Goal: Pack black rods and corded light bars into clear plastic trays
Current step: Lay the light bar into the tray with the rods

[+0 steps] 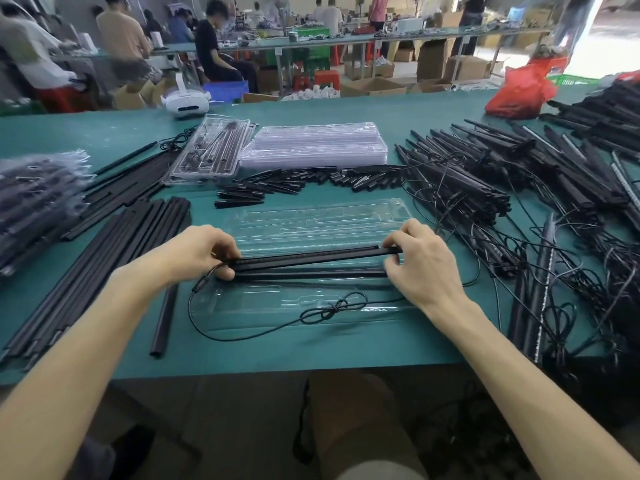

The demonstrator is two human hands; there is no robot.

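Seating a light bar (304,256) over the tray (311,216)
Left hand (204,252) and right hand (420,268) pinched its ends, seemingly with a rod (311,274) beneath; next it needed pressing level into its slot, cord (332,306) tucked in.

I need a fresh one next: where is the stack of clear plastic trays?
Head view: the stack of clear plastic trays sits centre-back on the green table, just right of the filled clear tray.

The left hand (204,252) covers one end of the light bar (304,256); the blurred bagged bundle (38,199) runs off-frame.
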